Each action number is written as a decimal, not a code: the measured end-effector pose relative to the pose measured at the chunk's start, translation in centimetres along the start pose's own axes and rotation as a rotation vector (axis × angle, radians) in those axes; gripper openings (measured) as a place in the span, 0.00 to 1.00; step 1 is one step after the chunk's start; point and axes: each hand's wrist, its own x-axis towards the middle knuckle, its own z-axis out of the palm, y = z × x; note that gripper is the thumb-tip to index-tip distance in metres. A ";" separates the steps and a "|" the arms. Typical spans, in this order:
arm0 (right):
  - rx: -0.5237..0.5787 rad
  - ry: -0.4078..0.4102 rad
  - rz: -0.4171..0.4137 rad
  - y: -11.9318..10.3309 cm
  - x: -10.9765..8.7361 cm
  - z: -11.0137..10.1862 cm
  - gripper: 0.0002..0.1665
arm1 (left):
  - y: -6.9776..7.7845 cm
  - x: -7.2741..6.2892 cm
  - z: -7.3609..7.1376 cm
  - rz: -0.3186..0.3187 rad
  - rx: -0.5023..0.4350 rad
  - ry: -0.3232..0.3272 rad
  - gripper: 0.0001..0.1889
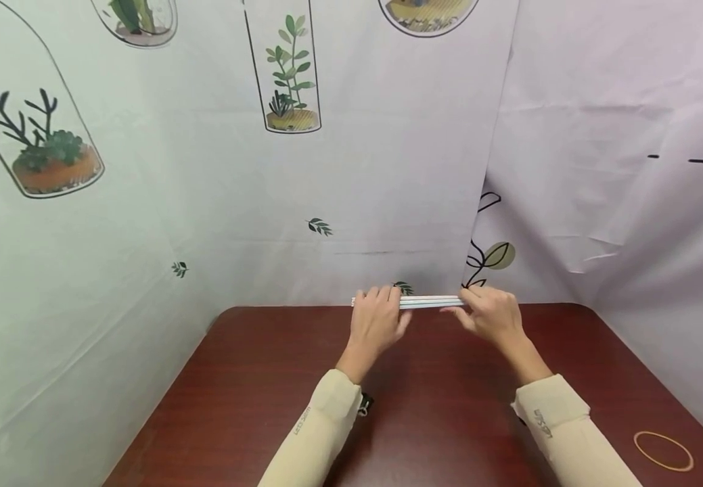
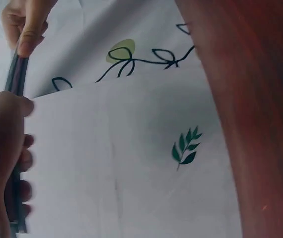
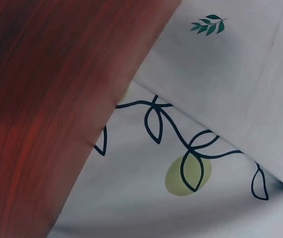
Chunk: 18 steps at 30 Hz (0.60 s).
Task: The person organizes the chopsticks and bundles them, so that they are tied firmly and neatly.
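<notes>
Over the far part of the table, both hands hold a slim bundle of pale, straight sticks (image 1: pixel 429 302) level between them. My left hand (image 1: pixel 377 316) wraps its fingers around the left part, with a short end showing past them. At the right end, my right hand (image 1: pixel 492 311) pinches the bundle between thumb and fingers. In the left wrist view the bundle (image 2: pixel 17 77) looks dark, running up from the left hand (image 2: pixel 0 144) to the right hand's thumb and fingers (image 2: pixel 28 34). The right wrist view shows neither hand nor bundle.
A thin yellow ring like a rubber band (image 1: pixel 686 468) lies near the right edge of the dark red wooden table (image 1: pixel 436 399). White cloth (image 1: pixel 205 169) printed with plants hangs behind and along the sides. A small black clip (image 1: pixel 366 404) shows by the left sleeve.
</notes>
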 end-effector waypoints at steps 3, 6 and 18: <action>0.016 0.018 -0.003 0.1 0.1 0.1 0.34 | -0.1 0.0 0.4 -0.002 -0.014 0.095 0.24; 0.021 0.035 -0.007 0.2 0.4 0.0 0.32 | -0.3 0.1 0.6 0.001 -0.005 0.166 0.29; 0.020 0.051 -0.059 0.1 0.8 -0.1 0.31 | -1.1 0.1 1.5 0.047 0.104 0.301 0.32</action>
